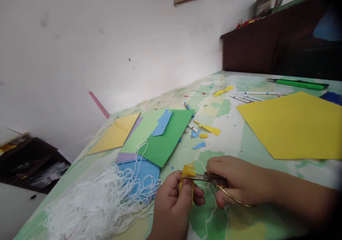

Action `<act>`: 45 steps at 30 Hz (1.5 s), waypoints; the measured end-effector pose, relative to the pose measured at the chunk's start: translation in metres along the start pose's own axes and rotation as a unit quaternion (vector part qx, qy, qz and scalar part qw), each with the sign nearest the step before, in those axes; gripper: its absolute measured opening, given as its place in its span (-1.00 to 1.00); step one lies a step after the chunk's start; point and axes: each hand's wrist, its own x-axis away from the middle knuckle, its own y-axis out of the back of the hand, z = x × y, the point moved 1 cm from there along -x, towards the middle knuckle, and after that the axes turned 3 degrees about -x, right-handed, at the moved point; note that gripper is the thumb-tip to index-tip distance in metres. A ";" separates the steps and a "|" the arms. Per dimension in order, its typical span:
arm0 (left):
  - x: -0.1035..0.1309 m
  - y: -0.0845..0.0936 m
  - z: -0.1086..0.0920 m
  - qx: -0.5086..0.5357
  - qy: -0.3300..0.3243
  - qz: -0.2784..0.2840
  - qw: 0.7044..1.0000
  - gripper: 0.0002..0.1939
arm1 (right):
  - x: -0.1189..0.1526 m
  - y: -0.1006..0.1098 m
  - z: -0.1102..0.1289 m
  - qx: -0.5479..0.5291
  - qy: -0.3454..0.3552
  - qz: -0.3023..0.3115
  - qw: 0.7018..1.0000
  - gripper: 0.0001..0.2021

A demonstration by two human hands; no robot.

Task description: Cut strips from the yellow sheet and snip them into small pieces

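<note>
A small strip of yellow paper (188, 171) with slits cut into one edge is pinched between the thumb and fingers of my left hand (177, 200). From the right, my right hand (237, 181) grips gold-handled scissors (213, 179). Their blades lie across the yellow strip just above my left thumb. Part of the handle is hidden inside my right fingers. A heap of white string (93, 204) lies to the left of my left hand, its loose ends over a blue sheet (139, 174).
Green paper (171, 140), an orange-yellow board (116, 134) and yellow paper scraps (211, 129) lie beyond my hands. A large yellow sheet (294, 129) is at right. White marker pens (248, 98) and a green cutter knife (299, 84) lie further back, near a dark cabinet (248, 51).
</note>
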 end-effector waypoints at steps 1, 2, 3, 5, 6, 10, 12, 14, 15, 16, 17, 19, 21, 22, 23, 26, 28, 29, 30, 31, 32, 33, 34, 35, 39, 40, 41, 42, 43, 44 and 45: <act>0.000 0.000 0.000 -0.002 -0.001 -0.002 1.000 -0.88 | 0.000 0.000 0.000 -0.001 -0.002 0.001 1.000 -0.58; 0.000 0.000 0.000 -0.005 -0.003 -0.003 1.000 -0.87 | 0.000 0.000 0.000 -0.001 -0.003 0.001 1.000 -0.58; 0.000 0.000 0.000 -0.009 -0.006 -0.004 1.000 -0.87 | 0.000 0.000 0.000 -0.001 -0.005 0.002 1.000 -0.58; -0.001 0.000 0.001 -0.016 -0.011 -0.004 1.000 -0.87 | 0.000 0.000 0.001 0.000 -0.011 0.003 1.000 -0.58; -0.001 0.000 0.001 -0.019 -0.012 -0.004 1.000 -0.86 | 0.000 0.000 0.001 -0.001 -0.014 0.004 1.000 -0.58; -0.001 0.000 0.001 -0.023 -0.012 -0.008 1.000 -0.85 | 0.000 0.001 0.001 -0.010 -0.015 0.006 1.000 -0.57; -0.001 -0.001 0.001 -0.024 -0.016 -0.008 1.000 -0.85 | 0.000 0.002 0.001 -0.011 -0.009 0.006 1.000 -0.57; 0.000 -0.001 0.002 -0.025 -0.019 -0.007 0.999 -0.85 | 0.000 0.002 0.001 -0.010 -0.005 0.006 1.000 -0.57; 0.000 -0.001 0.002 -0.025 -0.020 -0.007 0.999 -0.84 | 0.000 0.002 0.001 -0.009 -0.004 0.006 1.000 -0.58; 0.000 -0.001 0.002 -0.027 -0.020 -0.007 0.999 -0.84 | 0.000 0.002 0.001 -0.008 -0.005 0.007 1.000 -0.58; 0.000 -0.001 0.002 -0.029 -0.019 -0.007 0.999 -0.84 | 0.000 0.002 0.001 -0.007 -0.006 0.008 1.000 -0.59; -0.001 -0.001 0.002 -0.033 -0.021 -0.005 0.999 -0.84 | 0.000 0.002 0.001 -0.006 -0.007 0.009 1.000 -0.61; -0.001 0.000 0.002 -0.035 -0.025 -0.001 0.999 -0.84 | 0.000 0.001 0.000 -0.003 -0.007 0.006 1.000 -0.61; -0.001 0.000 0.002 -0.035 -0.028 0.001 0.999 -0.85 | 0.000 0.001 0.000 -0.003 -0.006 0.004 1.000 -0.62; -0.002 0.000 0.003 -0.032 -0.030 0.002 0.999 -0.85 | 0.000 0.001 0.000 -0.004 -0.007 0.003 1.000 -0.61; -0.003 0.000 0.004 -0.022 -0.035 0.003 0.999 -0.86 | 0.001 0.001 -0.001 -0.013 -0.004 0.000 1.000 -0.60; -0.003 0.000 0.005 -0.018 -0.040 0.004 0.999 -0.86 | 0.001 0.001 -0.002 -0.022 -0.002 0.001 1.000 -0.59; -0.003 0.000 0.005 -0.017 -0.042 0.005 0.999 -0.86 | 0.000 0.001 -0.002 -0.025 -0.002 0.002 1.000 -0.59; -0.003 0.000 0.006 -0.017 -0.043 0.006 0.999 -0.86 | 0.000 0.002 -0.002 -0.027 -0.002 0.004 1.000 -0.59; -0.003 0.000 0.006 -0.016 -0.044 0.007 0.999 -0.86 | 0.000 0.002 -0.002 -0.028 -0.003 0.004 1.000 -0.59; -0.003 0.000 0.006 -0.015 -0.044 0.009 0.999 -0.86 | 0.000 0.002 -0.002 -0.028 -0.002 0.004 1.000 -0.59; -0.003 0.000 0.006 -0.015 -0.045 0.010 0.999 -0.86 | 0.000 0.002 -0.002 -0.027 -0.002 0.003 1.000 -0.59; -0.003 0.000 0.006 -0.015 -0.046 0.012 0.999 -0.86 | 0.000 0.002 -0.003 -0.025 -0.001 0.002 1.000 -0.59; -0.003 0.000 0.005 -0.015 -0.047 0.012 0.999 -0.86 | 0.000 0.002 -0.003 -0.025 0.001 0.002 1.000 -0.59; -0.003 0.000 0.005 -0.013 -0.044 0.012 0.999 -0.85 | 0.001 0.002 -0.003 -0.022 0.010 0.006 1.000 -0.58; -0.003 0.000 0.006 -0.013 -0.041 0.012 0.999 -0.84 | 0.001 0.002 -0.003 -0.020 0.011 0.007 1.000 -0.58; -0.003 0.000 0.006 -0.013 -0.040 0.012 0.999 -0.84 | 0.000 0.002 -0.003 -0.015 0.011 0.008 1.000 -0.58; -0.003 0.000 0.006 -0.013 -0.039 0.011 0.999 -0.84 | 0.000 0.002 -0.003 -0.011 0.012 0.010 1.000 -0.58; -0.003 0.000 0.006 -0.015 -0.041 0.009 0.999 -0.83 | 0.000 0.002 -0.002 -0.005 0.012 0.011 1.000 -0.58; -0.003 0.000 0.006 -0.016 -0.043 0.006 0.999 -0.83 | -0.001 0.002 -0.002 0.001 0.012 0.012 1.000 -0.58; -0.003 0.000 0.006 -0.018 -0.045 0.003 0.999 -0.83 | -0.001 0.002 -0.001 0.006 0.011 0.013 1.000 -0.59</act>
